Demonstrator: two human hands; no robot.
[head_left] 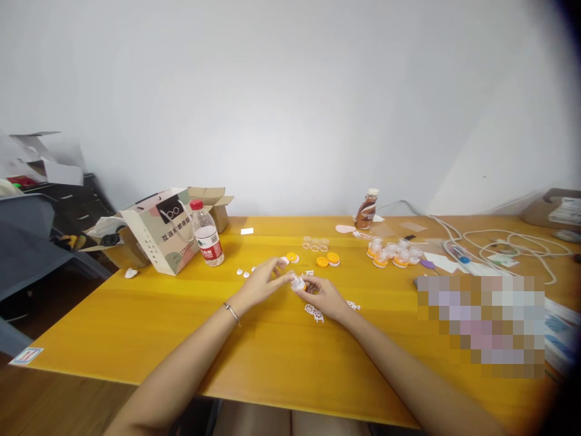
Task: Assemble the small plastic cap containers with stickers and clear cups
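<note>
In the head view my right hand [321, 295] is closed around a small clear-and-white plastic assembly [297, 283] with an orange edge. My left hand [267, 280] reaches toward it from the left with fingers apart, one fingertip at or touching its near side. Flat white cut-out wheel pieces [314, 312] lie just below my right hand, and another white cut-out [353, 305] shows beside the right wrist. Beyond the hands are orange-and-white discs [327, 260], another such disc [293, 258], and clear plastic rings [315, 244]. Small white parts [246, 274] lie beyond my left forearm.
A cluster of clear-and-orange assemblies [394, 253] stands on the right, near a brown bottle [367, 209] and white cables [494, 236]. Leftward are a water bottle [207, 236], a paper bag [158, 233] and a cardboard box [218, 206]. A pixelated patch covers the right front.
</note>
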